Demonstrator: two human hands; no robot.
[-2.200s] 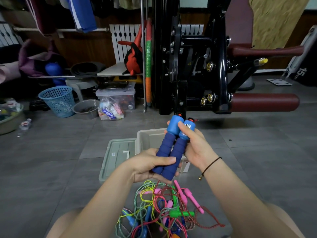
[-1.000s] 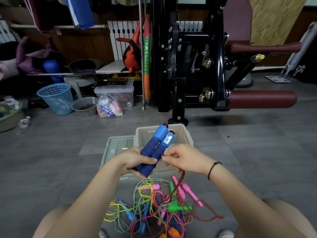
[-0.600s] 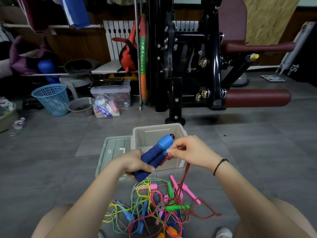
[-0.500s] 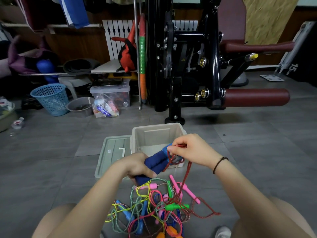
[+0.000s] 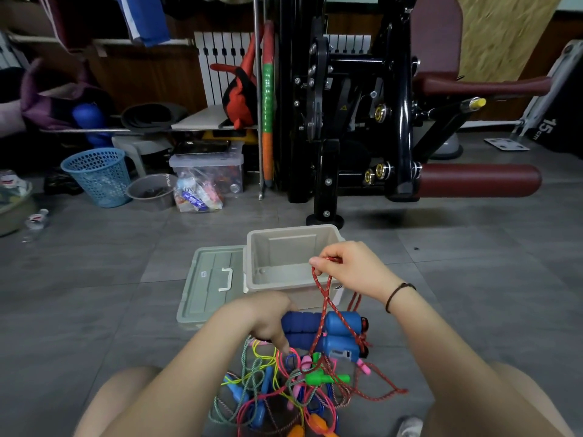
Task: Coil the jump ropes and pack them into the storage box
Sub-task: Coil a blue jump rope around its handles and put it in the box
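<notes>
- R hand [image 5: 356, 269]: thumb & forefinger tips pinching the red rope [image 5: 319, 290], other fingers curled in behind. The hand is up over the near corner of the storage box [image 5: 284, 230].
- From that pinch the rope drops in two strands that cross on the way down to the blue handles [image 5: 339, 323] just below.
- L hand [image 5: 262, 316]: fingers wrapped round the foam ends of both handles. They lie side by side, crosswise, caps pointing away from the L fingers twd the R forearm.
- Red rope is looped round the cap ends. Can't count the turns.
- Right under the L knuckles is a tangle of other ropes [image 5: 277, 383] on the floor, w/ a green handle [image 5: 326, 378] in it.
- Box sits beyond both hands, open-topped, w/ its lid [image 5: 211, 285] flat on the floor against its L-hand side.
</notes>
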